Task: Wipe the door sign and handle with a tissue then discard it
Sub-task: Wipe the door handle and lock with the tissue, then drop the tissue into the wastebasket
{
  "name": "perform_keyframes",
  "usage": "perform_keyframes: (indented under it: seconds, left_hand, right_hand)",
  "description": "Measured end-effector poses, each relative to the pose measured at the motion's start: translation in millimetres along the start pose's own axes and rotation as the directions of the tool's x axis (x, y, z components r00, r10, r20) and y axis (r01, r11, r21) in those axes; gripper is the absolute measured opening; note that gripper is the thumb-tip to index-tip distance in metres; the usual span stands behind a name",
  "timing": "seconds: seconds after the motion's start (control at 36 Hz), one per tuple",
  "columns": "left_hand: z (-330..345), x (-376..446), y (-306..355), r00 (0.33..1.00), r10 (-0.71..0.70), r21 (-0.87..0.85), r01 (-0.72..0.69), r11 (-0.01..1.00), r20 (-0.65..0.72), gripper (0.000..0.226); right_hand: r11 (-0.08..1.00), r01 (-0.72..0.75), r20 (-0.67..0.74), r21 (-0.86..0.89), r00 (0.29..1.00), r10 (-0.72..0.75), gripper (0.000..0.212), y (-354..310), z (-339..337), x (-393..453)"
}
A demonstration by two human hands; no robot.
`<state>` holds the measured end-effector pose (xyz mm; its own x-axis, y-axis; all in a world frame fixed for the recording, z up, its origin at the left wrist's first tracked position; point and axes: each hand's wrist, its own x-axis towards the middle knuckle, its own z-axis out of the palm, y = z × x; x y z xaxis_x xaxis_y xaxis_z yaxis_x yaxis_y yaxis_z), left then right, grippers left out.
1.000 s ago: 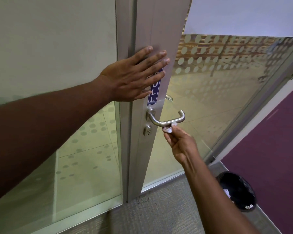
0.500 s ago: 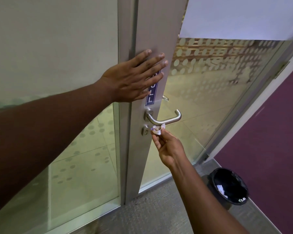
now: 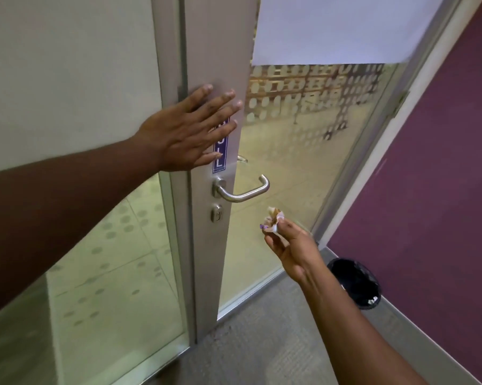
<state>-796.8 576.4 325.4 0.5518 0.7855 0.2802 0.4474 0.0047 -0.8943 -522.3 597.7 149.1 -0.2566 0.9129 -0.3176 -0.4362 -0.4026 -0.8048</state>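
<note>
Pulling back from the lever handle (image 3: 242, 193) with the right grip (image 3: 292, 245), which is closed on the crumpled tissue (image 3: 273, 222) and pinches it between thumb and fingertips. Half a second ago pressed this tissue against the underside of the lever, close to the lock cylinder (image 3: 216, 213). Now holds it lower and more to the right, clearly apart from the lever and touching no part of the door.

Suggests that the wiping of the handle is finished or at least interrupted, and that the discarding step comes next. Cannot tell from this view whether the "PULL" sign (image 3: 220, 154) is already wiped. Keeps the left grip (image 3: 184, 134) as before: open, fingers straight and flat on the metal door stile (image 3: 220, 51), covering the upper letters of the sign and holding nothing. Seems to steady the door only.

As for the tissue and the grip: sticks out above and to the left of the pinching fingertips, on the side toward the door, with most of the wad visible and a small purple mark at its lower left edge. Leaves the remaining fingers loosely curved under the wad.

Shows the black-lined waste bin (image 3: 353, 282) on the floor against the purple wall, below and to the right of the right grip and partly hidden behind the forearm. Near, but well apart from the tissue. Probably requires a move down and to the right before opening the pinch above the bin mouth, because a light wad can drift past the rim.
</note>
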Motion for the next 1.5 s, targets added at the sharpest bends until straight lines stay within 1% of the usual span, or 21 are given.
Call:
perform_keyframes:
  seconds: [0.11, 0.22, 0.39, 0.53, 0.64, 0.72, 0.86, 0.97, 1.06, 1.11, 1.19, 1.31, 1.33, 1.39, 1.44, 1.5]
  left_hand:
    - [-7.4, 1.4, 1.9, 0.999, -0.051, -0.077, 0.052, 0.996, 0.012, 0.079]
    - [-12.5, 4.3, 13.5, 0.997, -0.074, -0.186, 0.075, 0.980, 0.011, 0.078]
    - [-21.0, 19.0, 41.3, 0.999, -0.034, -0.274, 0.036, 0.961, 0.012, 0.074]
    - [-31.3, 46.0, 73.0, 1.000, 0.004, -0.388, -0.011, 0.922, -0.020, 0.070]
    - [-36.2, 71.6, 107.4, 0.997, 0.059, -0.488, -0.073, 0.870, -0.043, 0.067]
    - [-40.8, 93.9, 133.4, 0.995, 0.089, -0.546, -0.100, 0.832, -0.046, 0.067]
    - [-46.7, 133.1, 176.4, 0.993, 0.111, -0.637, -0.115, 0.762, -0.047, 0.064]
    - [-43.4, 163.9, 218.3, 0.992, 0.117, -0.697, -0.055, 0.715, 0.042, 0.072]
    - [-36.5, 184.1, 250.7, 0.985, 0.123, -0.719, -0.001, 0.695, 0.118, 0.077]
    - [-31.0, 195.3, 271.3, 0.975, 0.152, -0.734, 0.016, 0.679, 0.162, 0.078]
    - [-24.5, 206.3, 299.4, 0.946, 0.218, -0.765, 0.046, 0.642, 0.239, 0.078]
    - [-19.2, 215.4, 328.8, 0.903, 0.306, -0.785, 0.053, 0.618, 0.302, 0.075]
    - [-18.2, 215.6, 333.2, 0.894, 0.320, -0.786, 0.055, 0.615, 0.313, 0.074]
    - [-14.0, 219.9, 345.5, 0.874, 0.353, -0.793, 0.058, 0.606, 0.334, 0.073]
    - [-9.4, 222.7, 353.1, 0.863, 0.368, -0.801, 0.068, 0.595, 0.347, 0.073]
    - [-3.4, 229.1, 362.8, 0.864, 0.364, -0.811, 0.084, 0.578, 0.348, 0.072]
  right_hand:
    - [0.992, 0.031, -0.103, -0.125, 0.994, -0.044, 0.016, -11.0, -14.0, -2.9]
    - [0.987, 0.074, -0.173, -0.145, 0.980, -0.099, 0.009, -24.3, -27.2, -2.3]
    - [0.955, 0.161, -0.202, -0.248, 0.956, -0.214, 0.008, -41.6, -47.4, 2.3]
    - [0.937, 0.174, -0.234, -0.303, 0.939, -0.250, 0.014, -54.1, -68.7, 10.0]
    - [0.914, 0.182, -0.272, -0.362, 0.918, -0.290, 0.014, -62.9, -86.4, 16.3]
    - [0.872, 0.182, -0.281, -0.453, 0.900, -0.334, 0.014, -70.6, -104.5, 24.4]
    - [0.750, 0.167, -0.280, -0.640, 0.859, -0.429, 0.011, -84.7, -143.0, 42.0]
    - [0.641, 0.103, -0.276, -0.761, 0.842, -0.463, 0.017, -97.3, -177.4, 61.4]
    - [0.499, 0.026, -0.254, -0.866, 0.837, -0.485, 0.018, -108.1, -206.8, 78.7]
    - [0.412, -0.023, -0.241, -0.911, 0.839, -0.488, 0.017, -116.8, -228.3, 93.6]
    - [0.305, -0.119, -0.264, -0.945, 0.828, -0.495, 0.018, -128.7, -263.0, 118.5]
    - [0.223, -0.268, -0.346, -0.937, 0.796, -0.496, 0.020, -137.6, -307.6, 151.6]
    - [0.206, -0.303, -0.366, -0.931, 0.791, -0.491, 0.019, -140.1, -315.0, 158.2]
    - [0.211, -0.368, -0.424, -0.905, 0.774, -0.470, 0.020, -145.3, -333.8, 173.6]
    - [0.247, -0.424, -0.491, -0.871, 0.741, -0.457, 0.020, -149.7, -348.8, 184.1]
    - [0.305, -0.467, -0.557, -0.830, 0.689, -0.463, 0.020, -152.7, -366.5, 194.5]
